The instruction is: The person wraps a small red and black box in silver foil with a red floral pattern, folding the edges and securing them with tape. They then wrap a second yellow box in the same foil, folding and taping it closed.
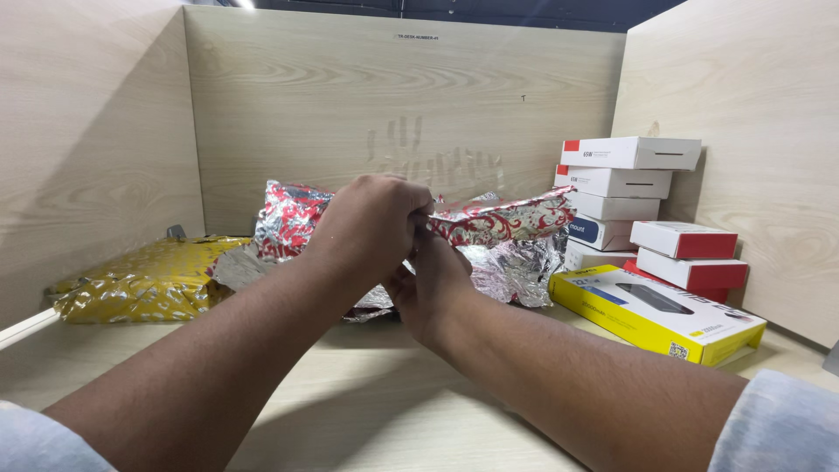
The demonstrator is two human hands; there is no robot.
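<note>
Evidently mid-wrap: left hand (371, 223) and right hand (433, 280) each close their grip on the crinkled red-and-silver foil wrapping paper (502, 223), bunched around something hidden at the middle of the pale wooden desk (350, 393). Its long axis runs left to right, the raised flap pointing right toward stacked white boxes (625, 179); next, I judge, calls for pulling that flap taut.

A gold wrapped package (144, 280) lies on the left. A red and silver wrapped package (502, 236) sits in the middle. A stack of white boxes (622, 188) stands on the right, beside two red-and-white boxes (689, 253) and a flat yellow box (655, 312).
</note>
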